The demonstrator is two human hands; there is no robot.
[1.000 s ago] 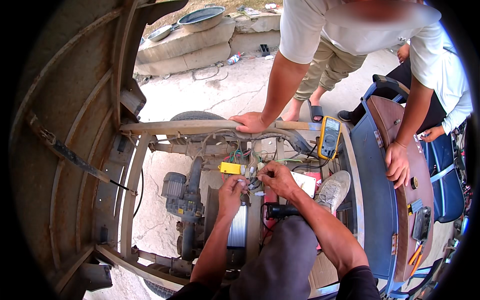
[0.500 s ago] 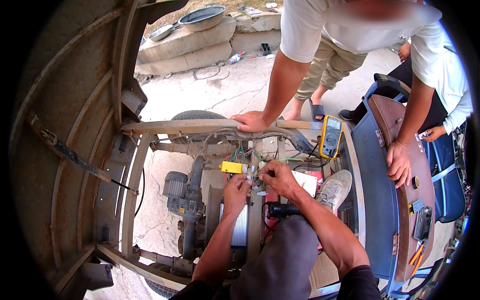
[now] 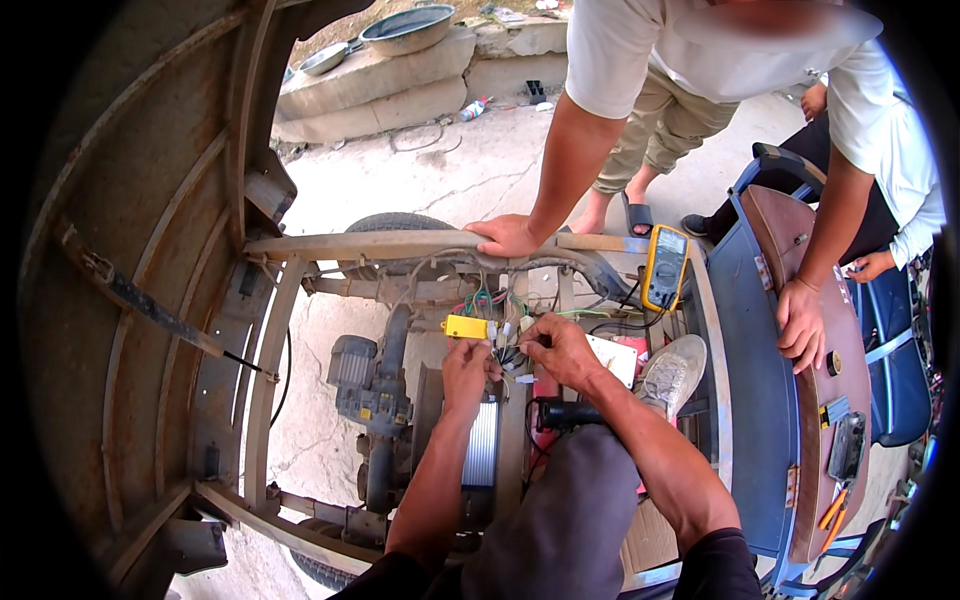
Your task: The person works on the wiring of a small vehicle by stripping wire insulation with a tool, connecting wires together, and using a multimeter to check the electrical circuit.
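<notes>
Over the open vehicle frame, both my hands work at a bundle of thin wires (image 3: 508,356) with small white connectors. My left hand (image 3: 466,374) has its fingers bent together just below a yellow box (image 3: 465,327); what they grip is too small to tell. My right hand (image 3: 562,352) pinches among the wires from the right, its thumb and forefinger closed on what seems to be a thin wire. A white connector (image 3: 524,379) hangs below the wires between my hands. Under my left wrist lies a finned metal box (image 3: 482,445).
A yellow multimeter (image 3: 665,268) leans on the frame's far right corner. A co-worker's hand (image 3: 503,236) rests on the far frame rail (image 3: 400,244). The motor (image 3: 370,385) sits left of my hands. My shoe (image 3: 672,375) stands inside the frame, near a white plate (image 3: 612,360).
My left hand has shifted slightly left and up, away from the white connector it was touching. My right hand stays nearly in place by the wires.
</notes>
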